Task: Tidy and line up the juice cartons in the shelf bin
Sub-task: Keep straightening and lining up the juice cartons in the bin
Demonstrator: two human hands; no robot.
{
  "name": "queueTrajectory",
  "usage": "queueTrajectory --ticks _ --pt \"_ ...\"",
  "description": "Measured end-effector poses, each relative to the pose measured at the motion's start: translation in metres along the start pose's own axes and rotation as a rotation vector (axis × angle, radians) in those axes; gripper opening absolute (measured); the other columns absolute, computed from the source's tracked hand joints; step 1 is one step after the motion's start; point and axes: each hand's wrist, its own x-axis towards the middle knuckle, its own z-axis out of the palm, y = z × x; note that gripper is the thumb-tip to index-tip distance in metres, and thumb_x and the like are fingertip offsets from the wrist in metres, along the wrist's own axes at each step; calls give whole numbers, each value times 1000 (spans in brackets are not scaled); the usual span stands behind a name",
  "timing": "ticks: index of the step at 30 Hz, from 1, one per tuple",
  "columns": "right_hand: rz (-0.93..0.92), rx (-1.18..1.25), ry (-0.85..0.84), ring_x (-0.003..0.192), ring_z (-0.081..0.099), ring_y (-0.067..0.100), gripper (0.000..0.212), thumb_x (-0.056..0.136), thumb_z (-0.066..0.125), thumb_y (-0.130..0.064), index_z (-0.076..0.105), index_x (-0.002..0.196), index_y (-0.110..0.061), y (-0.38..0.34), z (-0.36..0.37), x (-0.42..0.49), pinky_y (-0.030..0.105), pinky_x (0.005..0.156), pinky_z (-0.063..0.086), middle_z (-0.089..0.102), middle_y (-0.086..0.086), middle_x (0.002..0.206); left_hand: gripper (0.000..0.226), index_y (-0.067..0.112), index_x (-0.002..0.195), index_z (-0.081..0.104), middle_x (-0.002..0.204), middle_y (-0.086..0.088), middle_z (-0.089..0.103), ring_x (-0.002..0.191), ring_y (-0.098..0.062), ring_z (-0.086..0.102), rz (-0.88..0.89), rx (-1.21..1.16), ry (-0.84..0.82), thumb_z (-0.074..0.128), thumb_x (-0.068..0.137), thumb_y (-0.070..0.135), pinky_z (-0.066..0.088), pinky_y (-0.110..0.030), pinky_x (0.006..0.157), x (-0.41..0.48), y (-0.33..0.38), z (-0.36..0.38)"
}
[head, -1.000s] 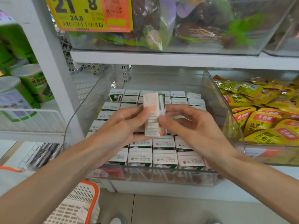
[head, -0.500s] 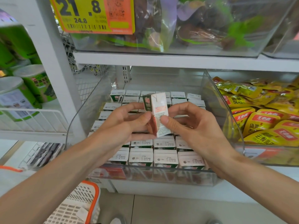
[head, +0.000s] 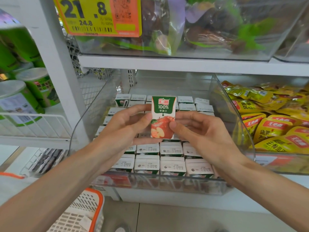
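A small apple juice carton [head: 163,113], green on top with red apples below, is held upright above the clear shelf bin [head: 160,182], its front facing me. My left hand [head: 123,128] pinches its left edge and my right hand [head: 199,131] pinches its right edge. Below them, several rows of matching cartons [head: 172,164] stand upright in the bin, white tops showing. My hands hide the middle rows.
Yellow snack packs [head: 270,124] fill the bin to the right. Green canisters [head: 23,101] stand on a wire shelf at left. A bin of bagged goods [head: 192,30] with a price tag [head: 100,15] sits on the shelf above. A white and orange basket [head: 83,213] is below.
Both hands have turned the carton from side-on to front-on and lifted it slightly. The cartons in the bin have not moved.
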Motion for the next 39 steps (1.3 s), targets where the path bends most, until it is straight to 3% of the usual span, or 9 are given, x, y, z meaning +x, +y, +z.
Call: queueTrajectory --ticks 6,11,14,17,20,22,26,31,39 --pt "-24 -21 -20 98 77 6 22 95 75 -18 78 116 -21 2 0 1 15 83 57 82 -7 104 30 18 129 67 120 -8 77 107 -29 77 -6 -35 -3 64 99 18 65 -37 80 -1 2 3" --pt "-33 -65 -39 108 75 21 25 104 65 -20 78 124 -21 2 2 2 33 98 61 79 -4 117 47 16 135 56 122 -13 76 108 -36 76 -32 -107 -76 69 91 23 64 -40 84 -1 4 6" --pt "-35 -63 -106 107 76 20 26 105 62 -16 77 126 -18 0 3 1 28 99 59 81 -3 114 56 18 138 53 121 -12 77 108 -34 76 -65 -128 -114 73 86 26 65 -42 83 -1 3 6" --pt "-34 -21 -100 104 78 15 29 99 70 -20 74 128 -22 -1 3 0 27 96 60 82 -3 108 63 23 141 54 122 -10 77 111 -31 75 -83 -93 -131 76 83 29 64 -44 86 -2 1 5" --pt "11 2 -109 103 78 10 55 79 82 -39 68 131 -28 -4 4 0 22 93 60 82 -6 106 56 21 135 64 120 -4 78 111 -23 76 -37 12 -103 76 83 34 64 -39 86 -1 0 5" --pt "8 -24 -113 101 78 8 63 73 87 -36 65 132 -26 -4 6 -1 18 88 60 81 -8 106 55 21 132 68 119 -1 78 111 -18 75 -17 55 -90 77 80 38 64 -37 85 -2 -2 6" --pt "0 -10 -72 103 77 8 55 81 88 -25 68 132 -28 -6 6 -1 17 92 59 77 -7 110 61 21 137 63 123 -3 77 113 -25 75 -34 13 -87 78 82 42 63 -44 90 0 -2 5" --pt "2 13 -76 106 76 9 52 86 85 -18 68 134 -25 -5 6 -1 16 93 57 77 -3 112 54 17 141 59 126 -9 76 115 -31 74 -48 -71 -120 74 90 29 62 -48 91 1 -1 3" --pt "-46 16 -88 110 75 12 25 94 77 -15 76 118 -21 -4 1 0 30 100 60 80 -7 117 44 13 137 59 123 -13 76 111 -34 75 -45 -156 -108 65 94 11 64 -47 85 2 3 6"
